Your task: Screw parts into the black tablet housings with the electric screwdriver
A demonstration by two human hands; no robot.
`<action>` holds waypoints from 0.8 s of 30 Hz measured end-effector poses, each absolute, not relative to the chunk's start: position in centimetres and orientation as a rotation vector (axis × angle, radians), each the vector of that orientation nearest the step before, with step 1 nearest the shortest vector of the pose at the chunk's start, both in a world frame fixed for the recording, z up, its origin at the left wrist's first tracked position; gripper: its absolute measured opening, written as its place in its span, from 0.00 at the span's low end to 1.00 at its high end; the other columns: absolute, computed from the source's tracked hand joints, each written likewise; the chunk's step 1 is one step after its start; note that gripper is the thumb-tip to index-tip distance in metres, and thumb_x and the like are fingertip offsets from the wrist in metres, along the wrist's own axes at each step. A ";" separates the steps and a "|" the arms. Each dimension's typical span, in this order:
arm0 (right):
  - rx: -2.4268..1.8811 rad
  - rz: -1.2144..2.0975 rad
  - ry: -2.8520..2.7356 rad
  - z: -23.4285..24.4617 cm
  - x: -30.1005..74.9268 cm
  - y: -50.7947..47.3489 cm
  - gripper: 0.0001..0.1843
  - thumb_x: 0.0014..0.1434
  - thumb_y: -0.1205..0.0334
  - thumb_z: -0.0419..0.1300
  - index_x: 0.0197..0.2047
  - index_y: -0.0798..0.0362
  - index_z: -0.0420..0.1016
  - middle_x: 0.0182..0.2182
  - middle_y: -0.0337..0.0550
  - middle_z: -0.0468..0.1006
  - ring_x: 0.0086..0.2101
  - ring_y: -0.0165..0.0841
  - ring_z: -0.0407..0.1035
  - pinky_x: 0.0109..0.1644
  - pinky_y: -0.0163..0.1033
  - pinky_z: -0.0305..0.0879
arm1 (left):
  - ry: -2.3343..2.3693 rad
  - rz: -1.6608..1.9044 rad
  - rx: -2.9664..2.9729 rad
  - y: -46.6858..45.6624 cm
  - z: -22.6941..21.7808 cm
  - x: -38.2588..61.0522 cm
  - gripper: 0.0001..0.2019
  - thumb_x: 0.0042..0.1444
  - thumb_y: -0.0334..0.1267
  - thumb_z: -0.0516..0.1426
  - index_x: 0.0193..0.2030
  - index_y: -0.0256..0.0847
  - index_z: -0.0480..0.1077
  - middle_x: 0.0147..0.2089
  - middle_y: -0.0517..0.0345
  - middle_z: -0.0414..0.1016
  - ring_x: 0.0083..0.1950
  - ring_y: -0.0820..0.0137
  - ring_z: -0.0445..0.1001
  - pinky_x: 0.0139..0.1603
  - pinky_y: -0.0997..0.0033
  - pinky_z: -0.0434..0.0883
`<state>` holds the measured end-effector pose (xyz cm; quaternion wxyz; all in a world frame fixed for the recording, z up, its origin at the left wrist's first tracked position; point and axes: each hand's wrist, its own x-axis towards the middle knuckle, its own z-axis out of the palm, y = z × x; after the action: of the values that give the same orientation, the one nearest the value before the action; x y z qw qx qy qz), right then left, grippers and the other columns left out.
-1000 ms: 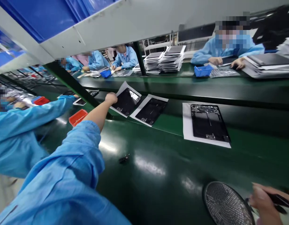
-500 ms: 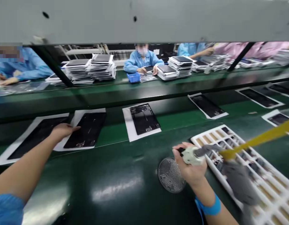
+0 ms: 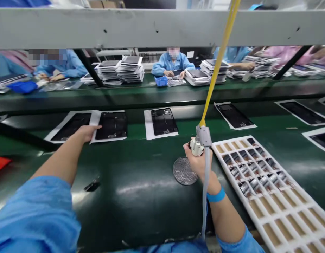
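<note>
My left hand (image 3: pixel 87 133) reaches out to the green conveyor and grips the left edge of a white sheet carrying a black panel (image 3: pixel 112 125). Another black panel on its sheet (image 3: pixel 70 126) lies just left of it, partly under my hand. My right hand (image 3: pixel 198 161) is closed round a white and grey electric screwdriver (image 3: pixel 201 140) that hangs from a yellow cord (image 3: pixel 217 63), with a grey cable trailing down my forearm. It hovers over the green bench beside a round metal mesh disc (image 3: pixel 184 171).
A white compartment tray (image 3: pixel 273 189) with small metal parts lies at my right. More black panels on sheets (image 3: pixel 162 122) ride the conveyor. Across the line, seated people in blue coats work beside stacks of panels (image 3: pixel 120 68). A small black part (image 3: pixel 91 185) lies on the bench. A red bin edge shows left.
The view has swung right and steadied. My left hand slid to the edge of the panel's sheet and took hold of it. My right hand lifted the screwdriver upright above the mesh disc.
</note>
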<state>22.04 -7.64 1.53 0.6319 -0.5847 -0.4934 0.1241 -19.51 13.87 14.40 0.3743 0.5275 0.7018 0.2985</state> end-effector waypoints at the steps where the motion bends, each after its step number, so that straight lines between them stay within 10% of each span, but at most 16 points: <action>1: -1.334 0.310 -1.156 1.6 22.1 -7.6 0.19 0.65 0.50 0.78 0.54 0.51 0.88 0.38 0.45 0.92 0.35 0.38 0.85 0.45 0.44 0.87 | 1.798 0.765 1.270 14.0 13.9 -19.9 0.18 0.78 0.49 0.71 0.46 0.35 0.78 0.33 0.62 0.82 0.40 0.68 0.81 0.58 0.54 0.87; 6: -1.291 0.295 -1.187 2.7 22.1 -8.1 0.22 0.63 0.48 0.80 0.54 0.52 0.87 0.39 0.45 0.92 0.36 0.38 0.86 0.47 0.47 0.89 | 1.629 0.828 1.090 10.9 12.0 -19.9 0.11 0.72 0.42 0.70 0.53 0.37 0.80 0.39 0.61 0.89 0.49 0.67 0.85 0.69 0.54 0.87; 11: -1.168 0.326 -1.054 4.6 21.6 -8.8 0.27 0.68 0.43 0.78 0.60 0.47 0.79 0.44 0.41 0.92 0.36 0.37 0.88 0.48 0.49 0.93 | 1.489 0.873 0.878 -0.6 10.8 -19.5 0.19 0.49 0.42 0.76 0.49 0.47 0.85 0.47 0.59 0.95 0.67 0.44 0.88 0.64 0.50 0.91; 16: -1.151 0.424 -0.953 4.9 20.8 -8.8 0.36 0.65 0.41 0.82 0.66 0.46 0.75 0.42 0.35 0.90 0.25 0.29 0.78 0.31 0.41 0.84 | 1.468 0.635 0.660 -10.7 8.0 -18.7 0.28 0.31 0.48 0.84 0.43 0.52 0.86 0.46 0.57 0.95 0.58 0.37 0.93 0.55 0.46 0.93; 24: -1.163 0.395 -0.916 3.8 19.4 -8.6 0.38 0.59 0.33 0.83 0.60 0.44 0.76 0.34 0.29 0.82 0.21 0.25 0.68 0.30 0.43 0.84 | 1.441 0.380 1.164 -14.6 5.4 -18.1 0.32 0.54 0.67 0.79 0.55 0.46 0.88 0.50 0.48 0.94 0.51 0.45 0.91 0.53 0.49 0.91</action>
<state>19.38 -8.56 3.82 0.7206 -0.5263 -0.4145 0.1786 -18.06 -14.59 5.41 0.5853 0.4989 0.6180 0.1631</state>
